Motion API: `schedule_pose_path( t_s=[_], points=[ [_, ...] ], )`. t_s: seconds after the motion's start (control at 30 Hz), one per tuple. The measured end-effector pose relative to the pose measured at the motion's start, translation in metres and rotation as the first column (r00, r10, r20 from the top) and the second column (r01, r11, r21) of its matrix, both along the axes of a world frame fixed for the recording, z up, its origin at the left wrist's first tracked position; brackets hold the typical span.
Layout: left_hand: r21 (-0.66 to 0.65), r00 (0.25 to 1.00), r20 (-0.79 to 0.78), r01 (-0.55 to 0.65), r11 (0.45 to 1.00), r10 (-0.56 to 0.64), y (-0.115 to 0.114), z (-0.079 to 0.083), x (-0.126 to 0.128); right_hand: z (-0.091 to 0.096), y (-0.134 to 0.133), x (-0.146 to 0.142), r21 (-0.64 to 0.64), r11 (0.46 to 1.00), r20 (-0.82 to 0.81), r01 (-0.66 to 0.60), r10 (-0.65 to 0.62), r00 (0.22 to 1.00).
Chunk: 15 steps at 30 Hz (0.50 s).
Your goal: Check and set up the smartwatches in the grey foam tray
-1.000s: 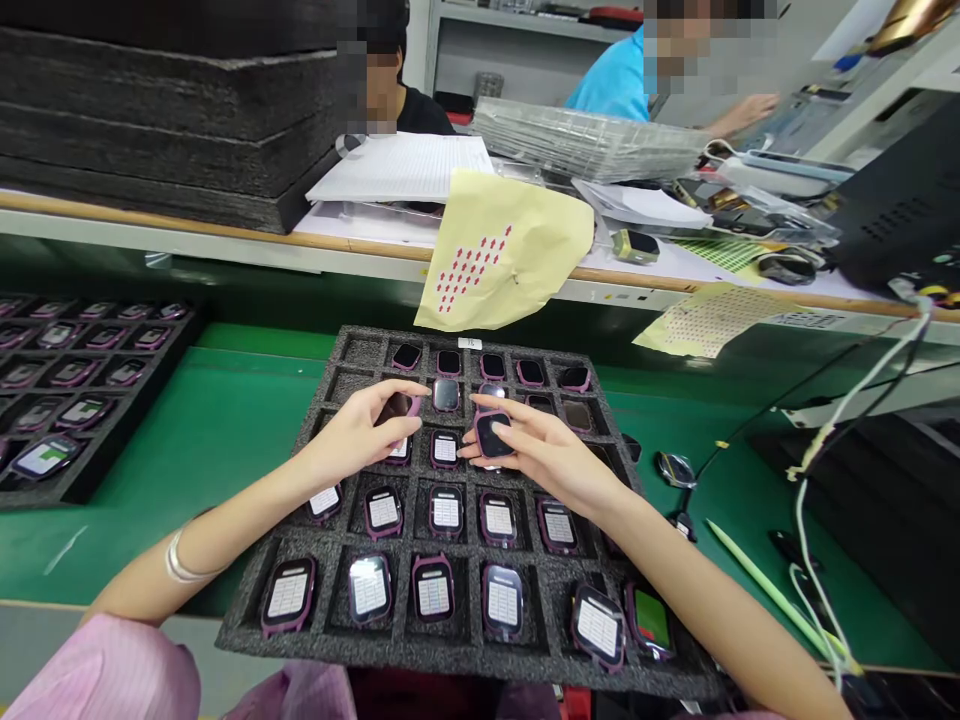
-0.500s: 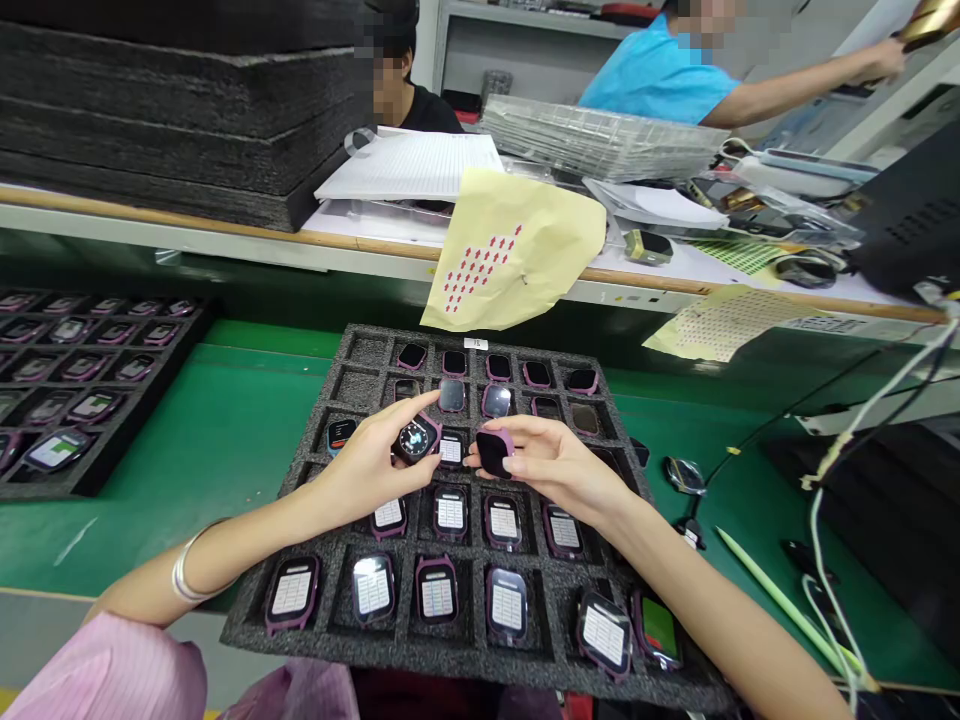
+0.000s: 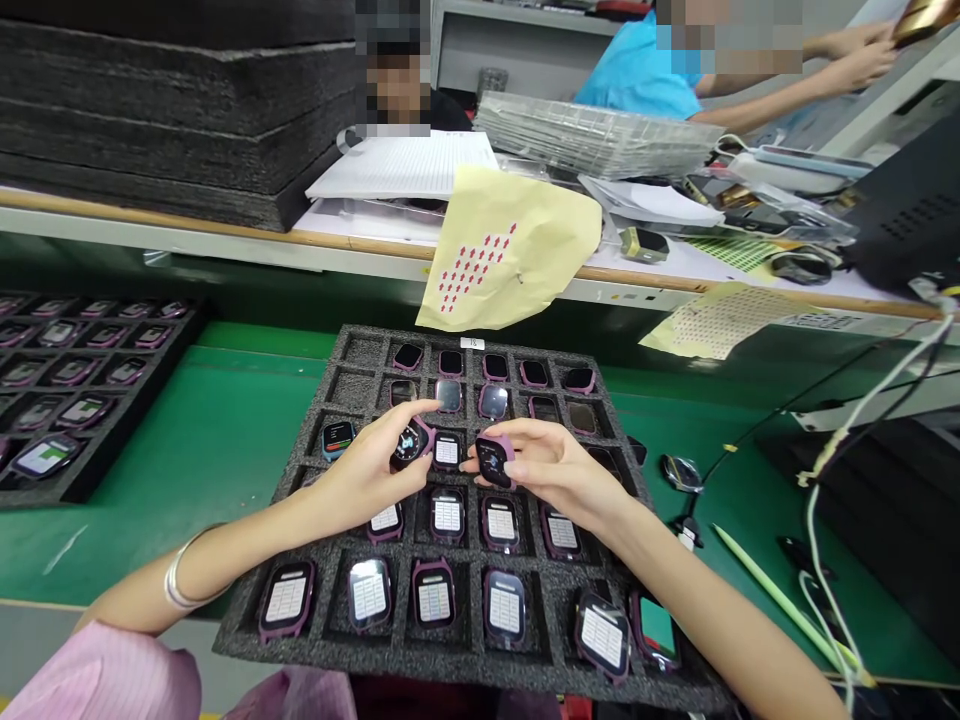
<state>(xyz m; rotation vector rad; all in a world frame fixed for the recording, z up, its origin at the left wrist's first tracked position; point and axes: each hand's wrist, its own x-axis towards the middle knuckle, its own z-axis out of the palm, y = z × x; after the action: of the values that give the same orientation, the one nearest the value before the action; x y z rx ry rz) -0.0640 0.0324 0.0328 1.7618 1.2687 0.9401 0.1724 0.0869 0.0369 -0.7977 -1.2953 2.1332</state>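
Foam tray [image 3: 405, 651] looks grainy. Left hand [image 3: 373, 458] and right hand [image 3: 561, 467] each finger-pinch a squarish purple watch [image 3: 410, 443]; right screen [image 3: 492, 462] is newly lit.

watch [image 3: 409, 442] in left hand [image 3: 379, 455]: partly hidden | side tray [image 3: 110, 440]: cut by left edge | screen text [image 3: 448, 514]: too small

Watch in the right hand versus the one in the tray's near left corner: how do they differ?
Screen: the held watch shows a small graphic on a dark background, while the corner watch shows a mostly white page.
Support: the held watch is gripped by the right hand; the corner watch sits in the black tray.
Both have purple cases and lit screens.
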Motion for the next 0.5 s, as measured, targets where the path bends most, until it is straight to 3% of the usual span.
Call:
schedule_pose_path(
  t_s=[0.23, 0.5],
  points=[
    [-0.028, 1.0, 0.013, 0.023, 0.999, -0.022, 0.003, 0.001, -0.002, 0.006, 0.0, 0.002, 0.077, 0.997, 0.028, 0.02, -0.023, 0.999],
    [0.01, 0.998, 0.039, -0.046, 0.999, 0.045, 0.003, 0.005, -0.006, 0.013, 0.0, 0.008, 0.14, 0.99, -0.022, 0.011, -0.008, 1.0]
  ],
)
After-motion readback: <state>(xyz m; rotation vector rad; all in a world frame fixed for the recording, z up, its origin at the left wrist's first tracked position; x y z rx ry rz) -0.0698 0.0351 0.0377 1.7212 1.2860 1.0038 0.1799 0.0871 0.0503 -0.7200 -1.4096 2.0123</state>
